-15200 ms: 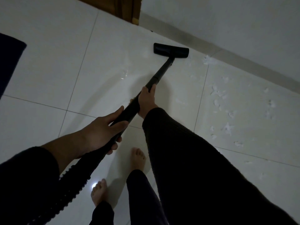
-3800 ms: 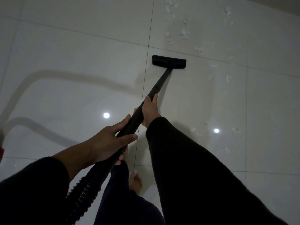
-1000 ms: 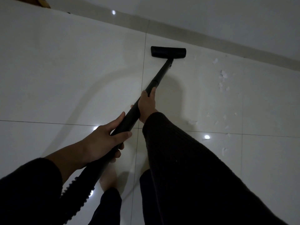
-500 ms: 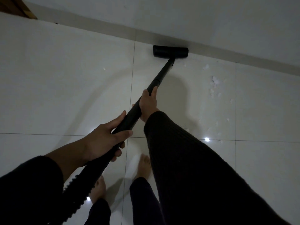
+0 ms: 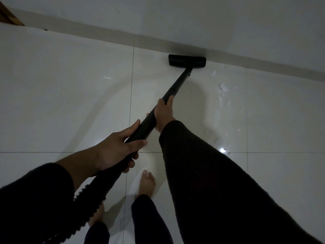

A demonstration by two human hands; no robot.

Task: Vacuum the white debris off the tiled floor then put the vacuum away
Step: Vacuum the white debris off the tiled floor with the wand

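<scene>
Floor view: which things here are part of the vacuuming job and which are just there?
Part of the job:
wand, gripped by left hand and right hand
nozzle by the skirting
hose
white debris right of the nozzle
tiled floor

Just there:
skirting
wall
wooden corner, top left

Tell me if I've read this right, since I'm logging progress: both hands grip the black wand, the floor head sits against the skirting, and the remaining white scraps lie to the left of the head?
Not quite. In the head view the white scraps lie to the right of the floor head, not left. The rest holds: the left hand and right hand both grip the black wand, and the head sits against the skirting.
</scene>
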